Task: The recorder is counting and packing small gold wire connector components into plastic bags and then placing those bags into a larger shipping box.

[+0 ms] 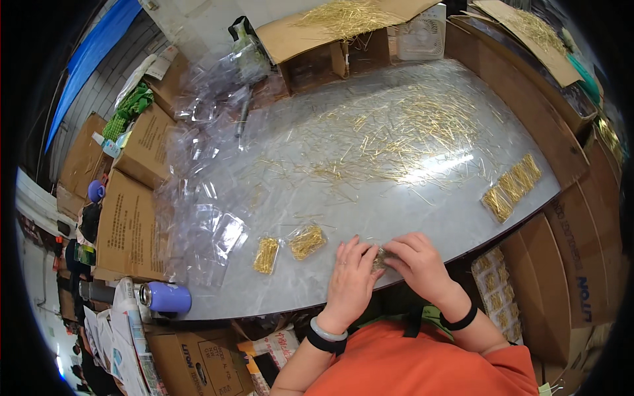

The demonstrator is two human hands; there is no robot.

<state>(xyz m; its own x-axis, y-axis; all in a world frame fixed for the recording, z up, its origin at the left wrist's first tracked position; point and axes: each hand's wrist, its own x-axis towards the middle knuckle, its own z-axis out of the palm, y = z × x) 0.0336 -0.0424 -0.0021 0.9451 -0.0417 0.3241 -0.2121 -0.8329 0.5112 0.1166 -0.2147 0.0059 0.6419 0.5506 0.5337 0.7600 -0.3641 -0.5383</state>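
At the table's near edge, my left hand (350, 277) and my right hand (421, 267) close in on a small pack (380, 259) with thin metal pins showing in it. My fingers cover most of the pack, so its edges are hard to see. Left of my hands, two small clear boxes of gold pins, one upright-looking (265, 255) and one tilted (307, 242), lie on the grey table (396, 228). Loose gold pins (416, 125) spread thickly over the far half of the tabletop.
A row of filled pin packs (512, 187) lies at the right edge. Clear plastic boxes (211, 178) pile up on the left, near a purple bottle (165, 297). Cardboard boxes (132, 228) flank the table; a carton of packs (498, 290) stands below right.
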